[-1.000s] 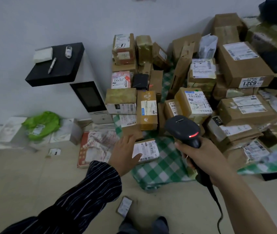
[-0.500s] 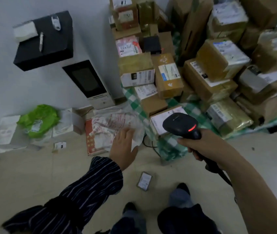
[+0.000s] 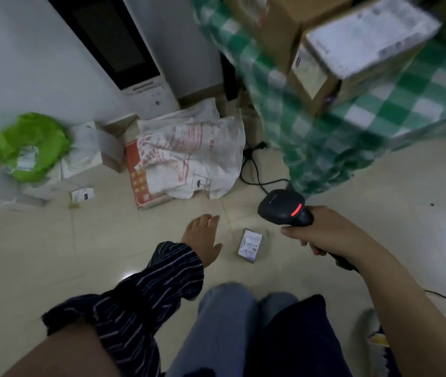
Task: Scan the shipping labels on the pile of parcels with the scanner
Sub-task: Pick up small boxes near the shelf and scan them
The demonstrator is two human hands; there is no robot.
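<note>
Your view has dropped from the pile of parcels [image 3: 366,36] to the floor. The pile, on its green checked cloth [image 3: 325,137], now sits blurred in the upper right only.

Left hand [image 3: 202,238]: a second ago on a labelled parcel on the cloth, now low at frame centre over bare tile. Fingers spread and relaxed, holding nothing.

Right hand [image 3: 322,232]: wrapped round the scanner [image 3: 284,208] handle, right of centre. Red lamp lit, head toward frame left.

Reading: you've likely turned to the stray small parcel [image 3: 249,245] on the floor, between both hands and touched by neither.

The parcel is flat and dark-edged. Its white label faces up, print too small to read. It looks scannable where it lies.
</note>
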